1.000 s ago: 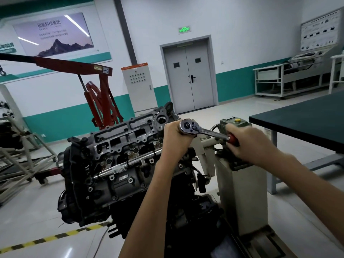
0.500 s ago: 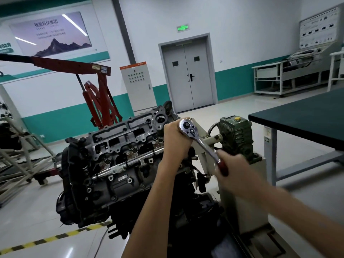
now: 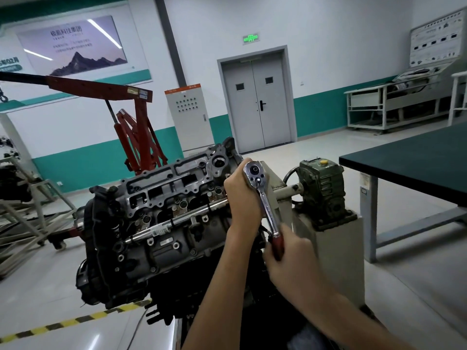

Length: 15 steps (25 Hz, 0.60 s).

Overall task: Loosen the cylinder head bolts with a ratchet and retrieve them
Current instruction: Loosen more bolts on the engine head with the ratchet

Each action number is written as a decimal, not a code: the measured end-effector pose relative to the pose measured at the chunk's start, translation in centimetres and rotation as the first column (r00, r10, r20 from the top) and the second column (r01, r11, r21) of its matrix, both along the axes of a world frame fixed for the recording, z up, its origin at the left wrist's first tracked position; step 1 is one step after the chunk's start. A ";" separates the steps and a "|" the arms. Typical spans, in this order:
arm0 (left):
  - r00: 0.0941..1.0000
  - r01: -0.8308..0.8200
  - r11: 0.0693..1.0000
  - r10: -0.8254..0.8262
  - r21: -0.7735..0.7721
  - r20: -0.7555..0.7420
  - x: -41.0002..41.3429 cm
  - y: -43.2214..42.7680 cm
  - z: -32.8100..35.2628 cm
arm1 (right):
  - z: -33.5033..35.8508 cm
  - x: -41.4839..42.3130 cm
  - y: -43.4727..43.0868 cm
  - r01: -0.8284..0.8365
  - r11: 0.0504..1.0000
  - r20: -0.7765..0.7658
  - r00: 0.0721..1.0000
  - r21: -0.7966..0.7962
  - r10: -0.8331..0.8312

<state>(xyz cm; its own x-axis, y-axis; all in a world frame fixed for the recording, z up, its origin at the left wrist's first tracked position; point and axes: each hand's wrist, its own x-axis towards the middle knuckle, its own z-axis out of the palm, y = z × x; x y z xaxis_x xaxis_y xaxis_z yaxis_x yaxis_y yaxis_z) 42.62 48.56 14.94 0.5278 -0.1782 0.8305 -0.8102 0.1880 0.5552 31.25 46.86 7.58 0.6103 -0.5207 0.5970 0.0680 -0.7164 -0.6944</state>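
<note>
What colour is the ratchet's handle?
The handle is dark red, seen best in the head view.

**Covered by hands, smeared, or cut by the frame**

At the right end of the cylinder head point(image 3: 171, 188), the left hand point(image 3: 242, 195) curls under the head of the ratchet point(image 3: 262, 198), so whatever joins the tool to the cylinder head is hidden. Below and right of the cylinder head, the right hand point(image 3: 290, 248) is smeared by motion and covers most of the red grip. Beneath the cylinder head, the lower engine point(image 3: 166, 306) is too dark to make out. Up and left of the cylinder head, the boom of the red hoist point(image 3: 101, 87) runs off the left edge. To the cylinder head's right, the green-topped table point(image 3: 417, 157) is cut off by the right edge. Behind the cylinder head, the lettering on the poster point(image 3: 73, 44) and the green sign point(image 3: 250, 38) is too small to read.
</note>
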 end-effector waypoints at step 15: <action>0.991 -0.055 0.993 0.041 0.106 0.130 0.4 0.9 0.1 | 2.2 -1.3 -5.9 0.038 0.962 -0.178 0.980 -0.269 -0.088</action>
